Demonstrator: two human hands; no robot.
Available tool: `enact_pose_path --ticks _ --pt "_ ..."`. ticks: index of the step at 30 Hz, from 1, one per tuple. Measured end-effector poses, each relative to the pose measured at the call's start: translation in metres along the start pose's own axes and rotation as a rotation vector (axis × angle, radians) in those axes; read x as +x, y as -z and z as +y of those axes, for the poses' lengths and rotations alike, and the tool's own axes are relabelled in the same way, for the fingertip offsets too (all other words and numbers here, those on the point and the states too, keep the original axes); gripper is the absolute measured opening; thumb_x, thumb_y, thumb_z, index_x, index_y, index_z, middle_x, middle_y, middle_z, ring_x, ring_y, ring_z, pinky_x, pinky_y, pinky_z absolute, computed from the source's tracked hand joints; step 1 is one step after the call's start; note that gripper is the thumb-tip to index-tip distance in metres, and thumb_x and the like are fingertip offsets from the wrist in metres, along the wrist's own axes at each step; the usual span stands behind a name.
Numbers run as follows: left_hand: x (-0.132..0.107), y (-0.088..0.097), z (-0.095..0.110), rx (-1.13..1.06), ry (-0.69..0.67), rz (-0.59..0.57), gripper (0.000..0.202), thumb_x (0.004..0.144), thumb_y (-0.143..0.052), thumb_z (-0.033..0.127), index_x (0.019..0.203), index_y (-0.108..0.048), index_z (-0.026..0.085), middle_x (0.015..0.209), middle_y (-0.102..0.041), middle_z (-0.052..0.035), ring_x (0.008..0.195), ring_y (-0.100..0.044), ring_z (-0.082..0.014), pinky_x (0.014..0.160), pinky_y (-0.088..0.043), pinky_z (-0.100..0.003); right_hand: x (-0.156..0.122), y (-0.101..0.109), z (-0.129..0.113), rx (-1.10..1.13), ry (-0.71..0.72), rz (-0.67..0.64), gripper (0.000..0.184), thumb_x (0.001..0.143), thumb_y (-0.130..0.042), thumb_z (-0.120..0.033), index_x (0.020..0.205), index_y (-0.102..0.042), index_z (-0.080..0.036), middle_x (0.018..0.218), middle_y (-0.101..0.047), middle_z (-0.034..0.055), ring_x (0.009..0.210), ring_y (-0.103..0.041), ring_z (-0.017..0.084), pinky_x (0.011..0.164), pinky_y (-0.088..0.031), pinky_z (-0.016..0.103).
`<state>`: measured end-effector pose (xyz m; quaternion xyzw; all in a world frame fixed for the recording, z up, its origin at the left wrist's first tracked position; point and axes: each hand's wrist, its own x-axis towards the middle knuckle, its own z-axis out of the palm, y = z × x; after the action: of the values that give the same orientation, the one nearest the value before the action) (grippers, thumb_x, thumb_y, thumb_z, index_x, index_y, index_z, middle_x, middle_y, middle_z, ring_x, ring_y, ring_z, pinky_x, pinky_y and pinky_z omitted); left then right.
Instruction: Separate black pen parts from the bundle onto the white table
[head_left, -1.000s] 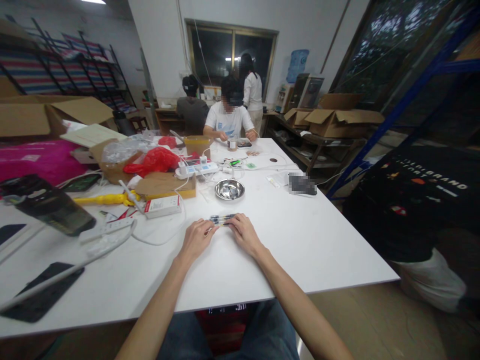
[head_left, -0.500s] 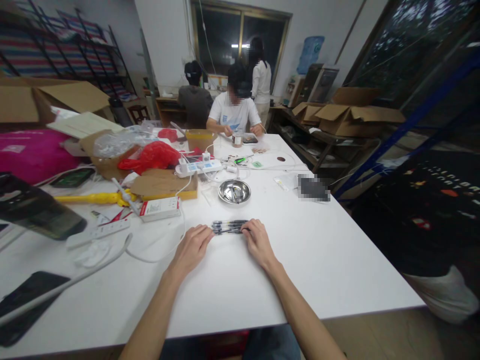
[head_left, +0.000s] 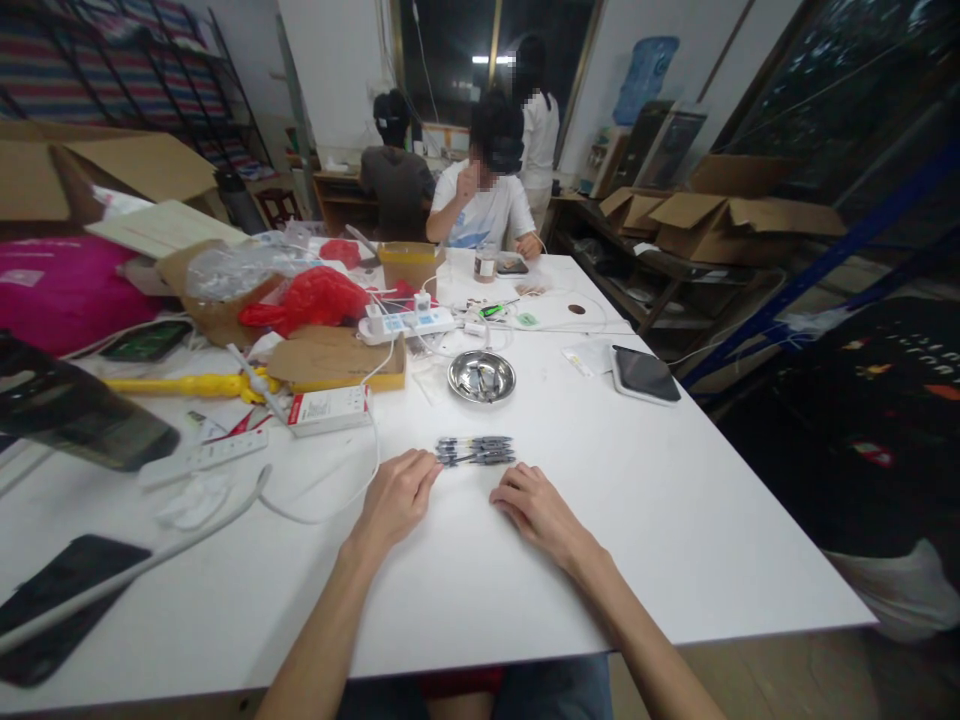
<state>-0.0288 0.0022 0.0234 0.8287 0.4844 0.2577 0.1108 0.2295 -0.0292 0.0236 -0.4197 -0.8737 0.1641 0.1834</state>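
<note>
A small row of dark pens lies side by side on the white table. My left hand rests on the table just left of the pens, fingers loosely curled, its fingertips close to their left ends and holding nothing. A little nearer than the pens lies my right hand, palm down with fingers bent, apart from them and empty.
A metal bowl sits beyond the pens, a tablet to the right. White cables, a power strip, boxes and a red bag crowd the left. A person sits at the far end; someone in black is at right.
Both hands have let go of the pens and drawn back toward me; the right hand moved farthest. The pens stay in a row on the table.
</note>
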Motion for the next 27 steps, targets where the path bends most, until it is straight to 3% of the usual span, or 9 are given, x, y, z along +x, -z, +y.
enact_pose_path --ticks 9,19,27 --pt "-0.001 -0.006 0.005 -0.004 -0.031 -0.013 0.033 0.103 -0.035 0.032 0.078 -0.055 0.021 0.077 -0.064 -0.0027 0.074 -0.060 -0.0165 0.067 -0.039 -0.028 0.001 0.006 -0.004 -0.204 0.154 -0.118 0.019 0.096 -0.049 -0.010 0.090 -0.064 -0.020 0.094 -0.060 0.0063 0.089 -0.049 0.020 0.076 -0.035 0.035" --pt "-0.003 -0.014 0.005 -0.014 -0.024 -0.044 0.033 0.102 -0.036 0.034 0.079 -0.056 0.022 0.079 -0.067 -0.0024 0.075 -0.062 -0.0168 0.067 -0.039 -0.027 0.018 0.014 0.008 -0.196 0.355 -0.084 0.021 0.095 -0.052 -0.012 0.087 -0.070 -0.022 0.092 -0.062 0.0067 0.090 -0.049 0.022 0.078 -0.038 0.035" --pt "-0.005 -0.018 0.006 -0.017 -0.018 -0.017 0.036 0.103 -0.034 0.036 0.079 -0.057 0.022 0.076 -0.067 -0.0021 0.073 -0.063 -0.0174 0.065 -0.038 -0.027 0.025 0.018 0.010 -0.361 0.469 -0.137 0.020 0.098 -0.053 -0.017 0.085 -0.068 -0.020 0.087 -0.061 0.0056 0.090 -0.051 0.021 0.080 -0.041 0.035"
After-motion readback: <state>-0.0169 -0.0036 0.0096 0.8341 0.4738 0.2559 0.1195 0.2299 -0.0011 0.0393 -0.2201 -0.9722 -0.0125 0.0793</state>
